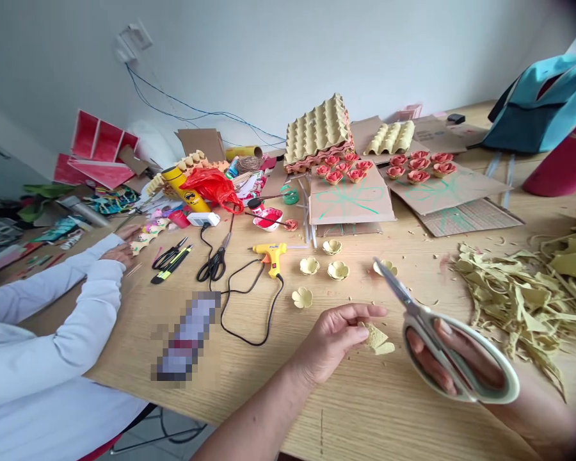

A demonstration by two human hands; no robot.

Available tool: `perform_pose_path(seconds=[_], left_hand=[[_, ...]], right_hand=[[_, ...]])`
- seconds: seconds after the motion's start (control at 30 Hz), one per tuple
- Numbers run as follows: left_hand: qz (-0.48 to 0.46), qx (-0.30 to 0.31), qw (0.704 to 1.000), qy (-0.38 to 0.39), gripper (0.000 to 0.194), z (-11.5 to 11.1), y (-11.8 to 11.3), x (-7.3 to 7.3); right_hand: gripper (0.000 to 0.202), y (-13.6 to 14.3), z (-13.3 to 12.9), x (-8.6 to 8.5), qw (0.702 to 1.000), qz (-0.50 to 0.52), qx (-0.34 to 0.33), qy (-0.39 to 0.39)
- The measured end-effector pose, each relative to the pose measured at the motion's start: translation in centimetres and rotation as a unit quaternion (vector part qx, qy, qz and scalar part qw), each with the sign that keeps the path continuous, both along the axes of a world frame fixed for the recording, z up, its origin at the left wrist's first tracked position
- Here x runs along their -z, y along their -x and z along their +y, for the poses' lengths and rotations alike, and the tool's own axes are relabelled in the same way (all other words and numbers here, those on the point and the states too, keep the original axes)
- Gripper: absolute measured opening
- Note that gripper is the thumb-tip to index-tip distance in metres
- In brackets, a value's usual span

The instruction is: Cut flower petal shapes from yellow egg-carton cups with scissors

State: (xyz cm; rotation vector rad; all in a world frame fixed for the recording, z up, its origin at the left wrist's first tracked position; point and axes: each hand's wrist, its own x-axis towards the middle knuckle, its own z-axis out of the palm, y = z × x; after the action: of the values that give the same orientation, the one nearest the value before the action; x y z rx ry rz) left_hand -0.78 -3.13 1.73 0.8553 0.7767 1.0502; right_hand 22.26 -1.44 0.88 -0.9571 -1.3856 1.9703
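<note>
Between the thumb and fingers of my left hand is a small cut piece of yellow egg carton, its petal-like edges pointing right. My right hand has its fingers through the handles of a pair of scissors with pale grips; the blades point up and left and look closed or nearly so. Just beyond my hands lie several yellow carton flowers, among them a single open one and a cup-shaped one. Another flower sits partly behind the scissor tips.
A heap of carton scraps covers the right side. A yellow glue gun trails its cord near black scissors. Red flowers stand on cardboard sheets before stacked egg trays. At left, a co-worker's white sleeves rest on the table.
</note>
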Motion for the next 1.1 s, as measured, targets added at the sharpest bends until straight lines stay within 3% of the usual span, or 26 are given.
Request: perform_pose_path(seconds=[0.13, 0.33, 0.43, 0.63, 0.73, 1.1], left_hand=[[0.066, -0.044, 0.997, -0.024, 0.027, 0.0, -0.3, 0.1], [0.070, -0.178, 0.982, -0.008, 0.021, 0.5, 0.1, 0.2], [0.073, -0.203, 0.976, 0.004, 0.023, 0.8, 0.4, 0.1], [0.075, -0.228, 0.971, 0.008, 0.022, 1.0, 0.4, -0.2], [0.052, -0.228, 0.972, 0.004, 0.023, 1.0, 0.4, -0.3], [0.013, -0.195, 0.981, 0.002, 0.023, 0.7, 0.4, 0.0]], right_hand=[[0.041, -0.1, 0.6, 0.1, 0.988, -0.054, 0.106, -0.102], [0.041, 1.0, -0.4, -2.3, 0.959, -0.164, 0.029, -0.227], [0.035, 1.5, -0.7, -2.5, 0.919, -0.249, -0.009, -0.304], [0.022, 1.3, -0.3, -1.2, 0.803, -0.355, -0.043, -0.476], [0.019, 1.1, 0.0, -0.9, 0.779, -0.379, -0.048, -0.498], [0.023, 1.4, 0.1, -1.3, 0.746, -0.425, -0.031, -0.512]])
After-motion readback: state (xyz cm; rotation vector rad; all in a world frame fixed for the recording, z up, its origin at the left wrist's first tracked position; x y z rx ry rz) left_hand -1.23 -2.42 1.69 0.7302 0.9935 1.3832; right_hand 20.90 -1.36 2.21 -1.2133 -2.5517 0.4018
